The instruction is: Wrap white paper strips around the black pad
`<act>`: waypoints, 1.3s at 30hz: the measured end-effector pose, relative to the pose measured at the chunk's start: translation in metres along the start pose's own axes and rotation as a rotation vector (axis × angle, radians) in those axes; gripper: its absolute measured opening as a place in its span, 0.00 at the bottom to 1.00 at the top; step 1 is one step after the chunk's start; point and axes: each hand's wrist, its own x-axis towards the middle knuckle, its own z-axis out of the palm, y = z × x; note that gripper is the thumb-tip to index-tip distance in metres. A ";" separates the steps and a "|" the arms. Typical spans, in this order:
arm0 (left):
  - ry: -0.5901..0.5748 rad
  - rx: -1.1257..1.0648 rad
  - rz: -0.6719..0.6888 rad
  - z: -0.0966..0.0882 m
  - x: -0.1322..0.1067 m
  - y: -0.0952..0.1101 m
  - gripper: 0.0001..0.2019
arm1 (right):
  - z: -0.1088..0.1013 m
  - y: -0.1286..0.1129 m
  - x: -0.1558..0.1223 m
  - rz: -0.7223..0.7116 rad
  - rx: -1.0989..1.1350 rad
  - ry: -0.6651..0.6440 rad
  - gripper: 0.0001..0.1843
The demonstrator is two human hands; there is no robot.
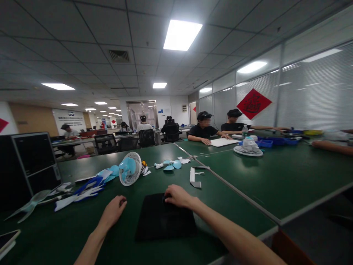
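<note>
A flat black rectangular pad (167, 221) lies on the green table in front of me. Over its far edge is my right hand (178, 195), its fingers curled down around something small and dark that they mostly cover. To the left of the pad, my left hand (115, 209) rests on the table with its fingers curled in, apart from the pad, and no object shows in it. Beyond it stands a small fan head (130, 168) with a white grille and light blue body. Farther back lies a light blue fan blade (172, 164).
Blue and white gloves (85, 191) and a translucent fan blade (32, 204) lie left, by a black cabinet (37, 158). A bent grey-white strip (195, 179) lies near the metal table seam. Across it are a white fan part (248, 149), blue trays (271, 141) and two seated people.
</note>
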 end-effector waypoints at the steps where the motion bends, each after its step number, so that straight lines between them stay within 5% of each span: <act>1: 0.003 -0.037 0.041 0.000 -0.001 0.006 0.20 | 0.005 -0.005 0.008 -0.020 0.005 -0.012 0.13; 8: -0.122 -0.181 0.160 0.013 -0.010 0.041 0.35 | 0.024 -0.022 0.026 -0.040 0.021 0.008 0.13; 14: -0.229 -0.213 0.179 0.013 -0.017 0.054 0.41 | 0.007 0.023 0.007 0.207 -0.055 0.180 0.18; 23: -0.248 -0.217 0.193 0.013 -0.015 0.054 0.44 | 0.002 0.102 -0.027 0.608 -0.196 0.248 0.20; 39: -0.208 -0.215 0.056 0.009 -0.013 0.048 0.46 | 0.008 0.115 -0.029 0.693 -0.185 0.205 0.14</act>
